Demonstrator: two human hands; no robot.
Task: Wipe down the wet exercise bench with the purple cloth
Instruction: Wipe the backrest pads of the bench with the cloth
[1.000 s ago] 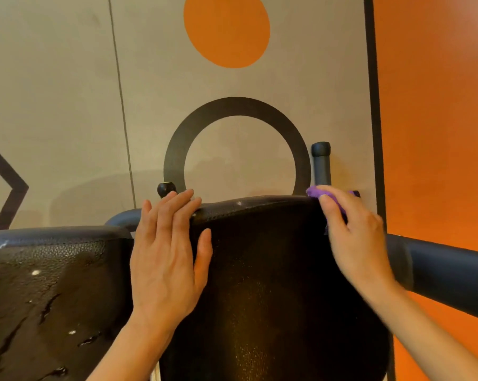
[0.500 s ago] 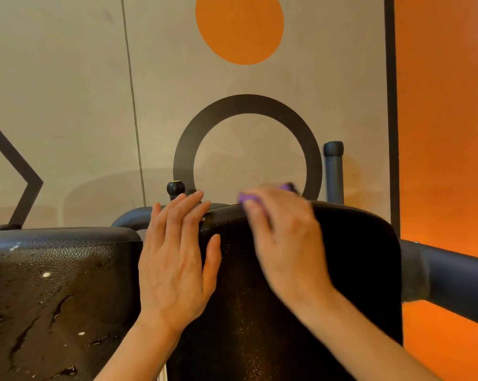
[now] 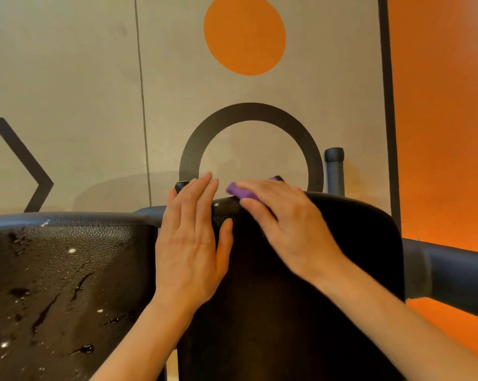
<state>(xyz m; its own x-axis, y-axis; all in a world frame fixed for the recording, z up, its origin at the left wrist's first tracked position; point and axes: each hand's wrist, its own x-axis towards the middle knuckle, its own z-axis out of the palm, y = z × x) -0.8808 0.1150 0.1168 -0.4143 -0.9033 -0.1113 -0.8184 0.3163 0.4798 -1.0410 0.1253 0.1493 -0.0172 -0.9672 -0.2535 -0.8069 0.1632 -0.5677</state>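
My right grip [image 3: 284, 224] presses flat on the purple cloth [image 3: 242, 193], holding it against the top edge of the bench surface [image 3: 328, 270]; the cloth's long axis runs along that edge. My left grip [image 3: 191, 243] lies open-palmed just left of the cloth.

Body in view: two hands plus forearms only. Left hand [image 3: 189, 248] bare, no glove, no ring, no watch. Right hand [image 3: 290, 229] bare too, same story: no glove, ring or strap. Both forearms bare up to frame edge, no sleeve or cuff showing. Nails short, unpainted where visible. Right hand slightly motion-blurred, fine detail there not readable. Nothing else of person in frame.
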